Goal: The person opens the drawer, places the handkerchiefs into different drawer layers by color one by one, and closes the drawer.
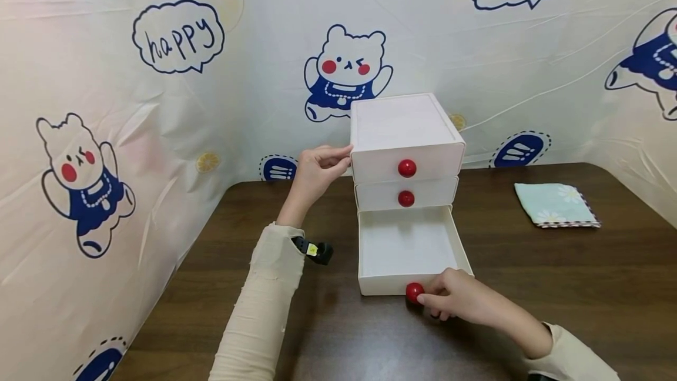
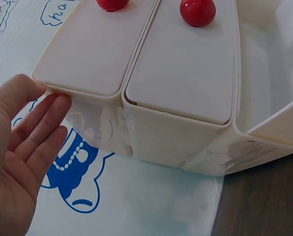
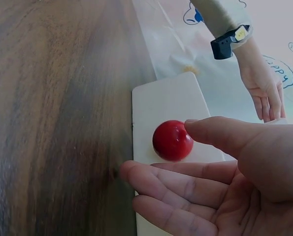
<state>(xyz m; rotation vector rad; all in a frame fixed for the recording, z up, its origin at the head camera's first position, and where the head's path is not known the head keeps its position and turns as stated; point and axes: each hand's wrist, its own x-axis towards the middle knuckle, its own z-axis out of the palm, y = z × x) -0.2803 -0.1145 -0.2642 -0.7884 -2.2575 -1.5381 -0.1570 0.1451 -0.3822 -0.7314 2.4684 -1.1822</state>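
Note:
A white drawer cabinet (image 1: 407, 119) with three tiers stands on the table. Its bottom drawer (image 1: 407, 284) is pulled out and looks bare inside; the upper two drawers are closed. At that drawer's red round knob (image 3: 173, 140) is my right hand (image 1: 460, 296), the thumb against one side and the index finger close along the other. My left hand (image 1: 319, 172) touches the cabinet's upper left front edge. In the left wrist view, its thumb lies at the front corner and its fairly straight fingers (image 2: 43, 128) reach to the side wall.
A folded light-green cloth (image 1: 555, 204) with a flower print lies on the brown wooden table (image 1: 555, 275), right of the cabinet. Behind hangs a white printed curtain (image 1: 264, 75). The upper drawers carry red knobs (image 1: 406, 168) that stick out in front.

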